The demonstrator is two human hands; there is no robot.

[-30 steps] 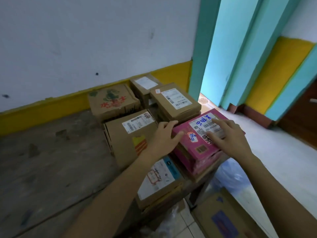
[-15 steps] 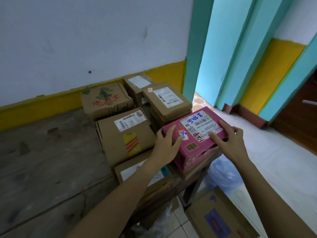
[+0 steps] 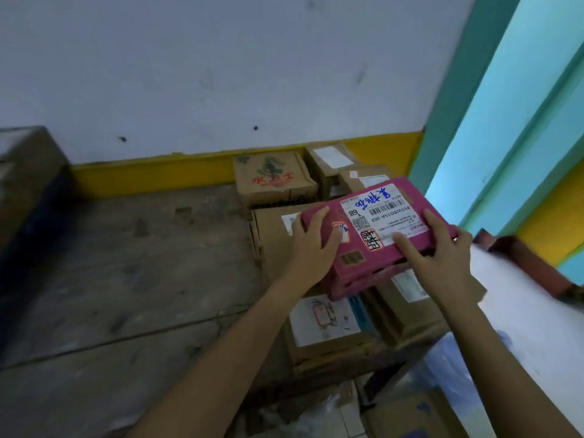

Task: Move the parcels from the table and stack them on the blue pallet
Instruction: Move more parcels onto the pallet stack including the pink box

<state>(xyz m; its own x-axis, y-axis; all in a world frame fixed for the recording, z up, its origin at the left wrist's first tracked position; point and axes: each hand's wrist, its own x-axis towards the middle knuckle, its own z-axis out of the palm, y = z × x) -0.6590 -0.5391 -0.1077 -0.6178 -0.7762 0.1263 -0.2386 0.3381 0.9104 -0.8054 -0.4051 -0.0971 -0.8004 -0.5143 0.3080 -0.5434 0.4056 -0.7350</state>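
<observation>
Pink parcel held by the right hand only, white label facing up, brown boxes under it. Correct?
No: the head view shows both hands holding the pink parcel, left hand at its left end, right hand at its right end. The white label faces up and brown boxes lie under it.

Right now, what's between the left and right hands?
The pink parcel, white label up: left hand grips its left end, right hand its right end. Head view.

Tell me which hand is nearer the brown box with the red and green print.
Left. The left hand grips the pink parcel's left end, just in front of the printed box; the right hand holds the parcel's right end, farther off.
</observation>
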